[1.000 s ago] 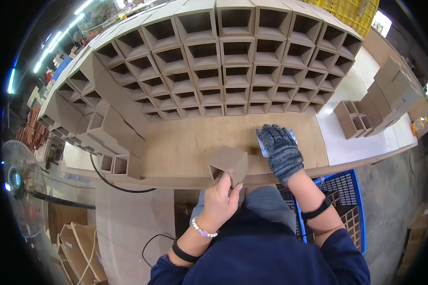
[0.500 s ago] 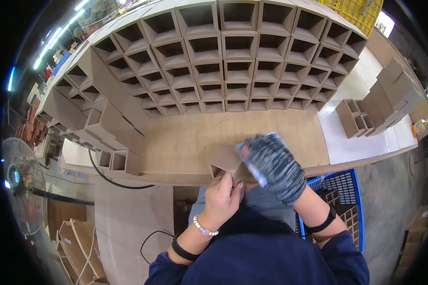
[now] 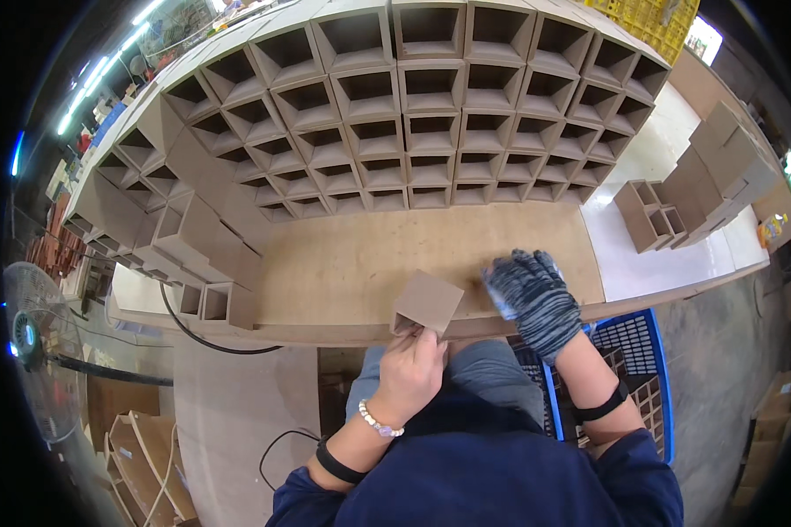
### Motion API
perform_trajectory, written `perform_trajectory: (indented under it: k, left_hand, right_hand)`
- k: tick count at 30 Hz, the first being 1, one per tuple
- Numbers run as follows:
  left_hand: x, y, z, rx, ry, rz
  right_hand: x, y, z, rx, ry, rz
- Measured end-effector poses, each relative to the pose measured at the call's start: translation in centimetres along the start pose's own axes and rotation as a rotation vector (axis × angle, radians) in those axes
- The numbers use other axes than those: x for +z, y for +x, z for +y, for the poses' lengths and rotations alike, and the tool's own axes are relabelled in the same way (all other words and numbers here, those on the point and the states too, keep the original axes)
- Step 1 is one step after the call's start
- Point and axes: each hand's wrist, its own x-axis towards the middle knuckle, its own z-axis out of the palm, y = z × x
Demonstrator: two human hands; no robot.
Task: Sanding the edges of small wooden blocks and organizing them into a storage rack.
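A small brown square box (image 3: 431, 301) with an open end is tilted at the front edge of the wooden worktable (image 3: 351, 255). My bare left hand (image 3: 410, 369) grips its near end, fingers closed at the opening. To the right of the box, my right hand (image 3: 533, 303), in a grey-and-black knit glove, is held over the table, apart from the box. A thin blue-and-white sheet (image 3: 499, 294) shows along the glove's thumb side; most of it is hidden under the hand, and its material is unclear.
Stacked brown open boxes (image 3: 378, 136) form a wall at the back, with more at left (image 3: 193, 237). A smaller stack (image 3: 716, 176) stands on the right white surface. A blue crate (image 3: 664, 386) sits below right, a fan (image 3: 39, 342) at left. A black cable (image 3: 211, 338) hangs off the table's edge.
My right hand has moved right, away from the box, taking the blue-and-white sheet along. The box, still in my left hand, has turned slightly and its top face shows more.
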Motion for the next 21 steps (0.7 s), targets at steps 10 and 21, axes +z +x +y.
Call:
perform_trajectory:
  k: [10, 21]
  left_hand:
    - [-0.5, -0.4, -0.2, -0.220, -0.276, -0.031]
    - [-2.3, 0.4, 0.2, -0.619, -0.899, 0.271]
  right_hand:
    - [1.5, 0.6, -0.6, 0.079, 0.164, -0.051]
    - [-2.6, 0.9, -1.7, 0.084, 0.480, 0.301]
